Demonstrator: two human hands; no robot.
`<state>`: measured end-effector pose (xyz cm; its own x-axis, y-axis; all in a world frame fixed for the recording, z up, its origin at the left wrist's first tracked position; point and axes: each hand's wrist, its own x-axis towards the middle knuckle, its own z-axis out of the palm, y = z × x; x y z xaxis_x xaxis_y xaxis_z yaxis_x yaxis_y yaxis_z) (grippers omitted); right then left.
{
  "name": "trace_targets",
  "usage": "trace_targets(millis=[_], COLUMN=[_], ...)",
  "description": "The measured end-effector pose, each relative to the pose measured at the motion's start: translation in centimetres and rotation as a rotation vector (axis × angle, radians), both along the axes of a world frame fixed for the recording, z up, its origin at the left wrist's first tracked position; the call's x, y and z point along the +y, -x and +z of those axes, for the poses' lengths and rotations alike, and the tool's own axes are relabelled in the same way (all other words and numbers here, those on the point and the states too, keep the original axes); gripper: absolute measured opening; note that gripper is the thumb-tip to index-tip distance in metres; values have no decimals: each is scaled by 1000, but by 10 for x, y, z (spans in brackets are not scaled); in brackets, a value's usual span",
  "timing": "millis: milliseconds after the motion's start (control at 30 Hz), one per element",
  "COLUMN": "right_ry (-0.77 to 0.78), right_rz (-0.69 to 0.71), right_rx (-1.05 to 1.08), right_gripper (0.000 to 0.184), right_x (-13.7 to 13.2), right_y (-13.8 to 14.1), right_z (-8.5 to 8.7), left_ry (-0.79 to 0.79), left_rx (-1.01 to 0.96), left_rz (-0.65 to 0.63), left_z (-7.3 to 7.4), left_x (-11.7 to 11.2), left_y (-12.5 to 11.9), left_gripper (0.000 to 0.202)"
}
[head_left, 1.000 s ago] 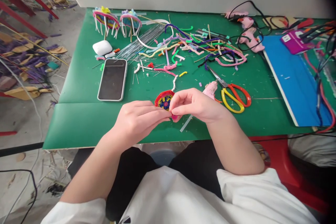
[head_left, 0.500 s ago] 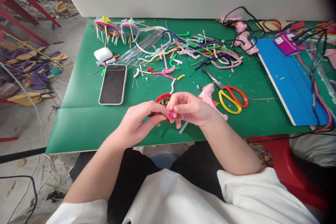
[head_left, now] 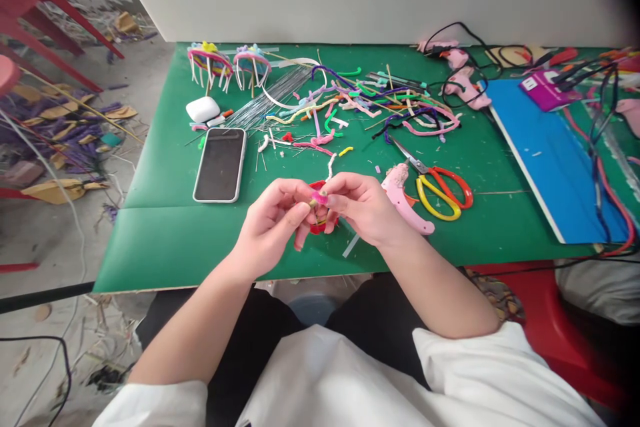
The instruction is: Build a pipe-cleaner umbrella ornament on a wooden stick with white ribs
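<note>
We pinch the small pink piece (head_left: 320, 198) between the fingertips of our left hand (head_left: 270, 223) and right hand (head_left: 361, 208), neither nearer; it overlaps the red-rimmed disc (head_left: 317, 229) in our view, its long axis unclear

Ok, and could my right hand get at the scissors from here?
Probably yes: the scissors lie nearby on that side, seemingly uncovered. But the pink glue gun lies between them and your right hand, which is also pinching a small pink piece.
</note>
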<state>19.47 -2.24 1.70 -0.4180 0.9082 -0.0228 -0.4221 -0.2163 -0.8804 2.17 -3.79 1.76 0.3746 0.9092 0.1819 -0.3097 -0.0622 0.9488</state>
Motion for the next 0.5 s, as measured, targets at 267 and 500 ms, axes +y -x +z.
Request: trace_targets(millis=[267, 500], right_ry=[-148, -161], right_rz=[-200, -175], right_rx=[-210, -299], right_gripper=[13, 22], right_x=[-4, 0], right_y=[2, 0], right_z=[3, 5], left_ry=[0, -62], left_rx=[32, 114], left_rz=[12, 63], left_z=[-2, -3], left_x=[0, -1], left_y=[-1, 0], left_gripper=[7, 5])
